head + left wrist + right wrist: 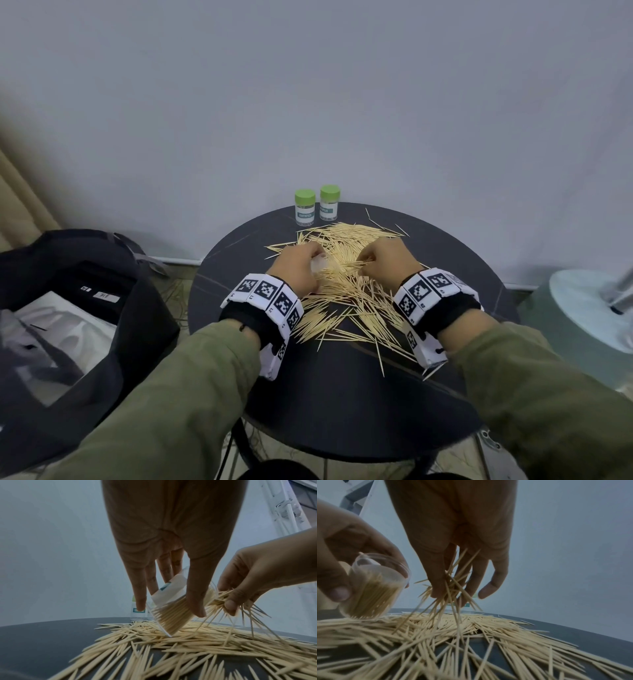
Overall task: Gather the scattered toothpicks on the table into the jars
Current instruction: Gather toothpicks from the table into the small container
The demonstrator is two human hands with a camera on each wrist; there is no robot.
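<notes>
A wide heap of pale wooden toothpicks point(346, 284) covers the round dark table point(342, 394). My left hand point(299, 267) grips an open clear jar point(171, 604), tilted with its base low over the heap and partly filled with toothpicks; the same jar point(373, 588) shows in the right wrist view. My right hand point(383, 262) pinches a loose bundle of toothpicks point(450, 588) right beside the jar's mouth; the bundle point(228, 601) fans downward. Two closed jars with green lids point(305, 207) point(329, 202) stand upright at the table's far edge.
A dark open bag point(68, 325) sits low to the left of the table. A pale round fan base point(596, 308) stands on the floor at the right. A grey wall rises just behind the table. Some toothpicks lie near the table's far right rim point(387, 226).
</notes>
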